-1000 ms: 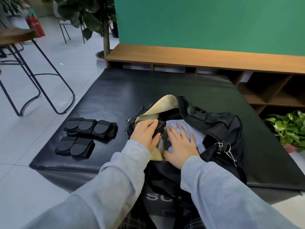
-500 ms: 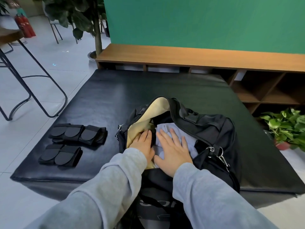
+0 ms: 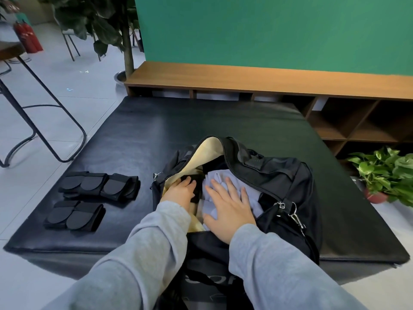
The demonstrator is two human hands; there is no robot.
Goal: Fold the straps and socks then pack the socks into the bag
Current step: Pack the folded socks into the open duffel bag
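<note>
Two hands work inside one open black duffel bag that sits on the near middle of a black padded mat. The left hand reaches into the left side of the opening, its fingers lying on a folded black item just inside the cream lining; whether the fingers pinch it or only press on it cannot be told, nor whether it is a sock or a strap. The right hand lies flat with fingers spread and straight, pressing on one pale lavender-grey cloth bundle in the middle of the bag, which may be the socks. Both arms wear grey sleeves.

On the mat to the left of the bag lie two groups of folded black straps with rounded tabs: the far group shows three tabs side by side, the near group shows two. The groups lie just beside each other, apart from the bag.

One metal clip hangs at the bag's right zipper end.

Beyond the mat run one low wooden shelf unit and one green wall. One leafy potted plant stands at the right, one tree trunk at the far left, beside a metal-legged stool and one red fire extinguisher.
</note>
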